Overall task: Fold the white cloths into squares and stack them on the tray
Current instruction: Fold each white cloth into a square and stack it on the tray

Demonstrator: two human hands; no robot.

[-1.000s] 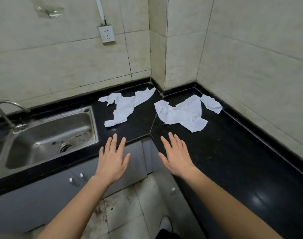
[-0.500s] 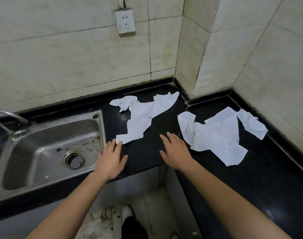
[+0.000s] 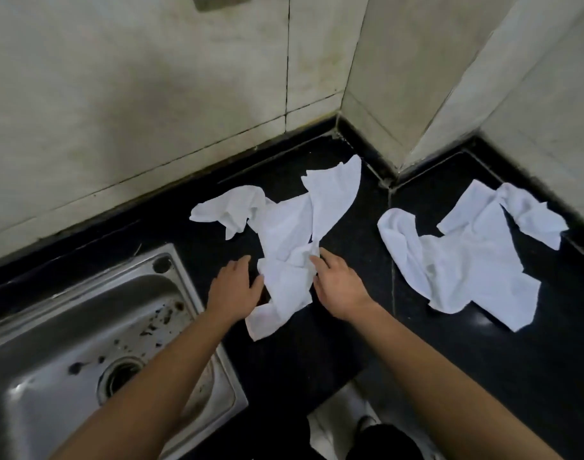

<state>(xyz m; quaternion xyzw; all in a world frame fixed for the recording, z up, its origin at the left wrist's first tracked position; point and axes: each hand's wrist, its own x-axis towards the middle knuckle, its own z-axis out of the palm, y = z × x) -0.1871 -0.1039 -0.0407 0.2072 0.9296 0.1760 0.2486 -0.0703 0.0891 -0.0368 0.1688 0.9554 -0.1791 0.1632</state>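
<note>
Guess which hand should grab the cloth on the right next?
Right, probably. The right hand sits between the two cloths, nearer the right cloth. The left hand is by the sink, with the left cloth in its way.

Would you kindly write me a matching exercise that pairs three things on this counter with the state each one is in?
Things:
1. stainless steel sink
2. left crumpled white cloth
3. right crumpled white cloth

States:
A. lies apart from both hands
B. speckled with dark bits near its drain
C. lies between the left hand and the right hand

Pairs: 1-B, 2-C, 3-A
</note>
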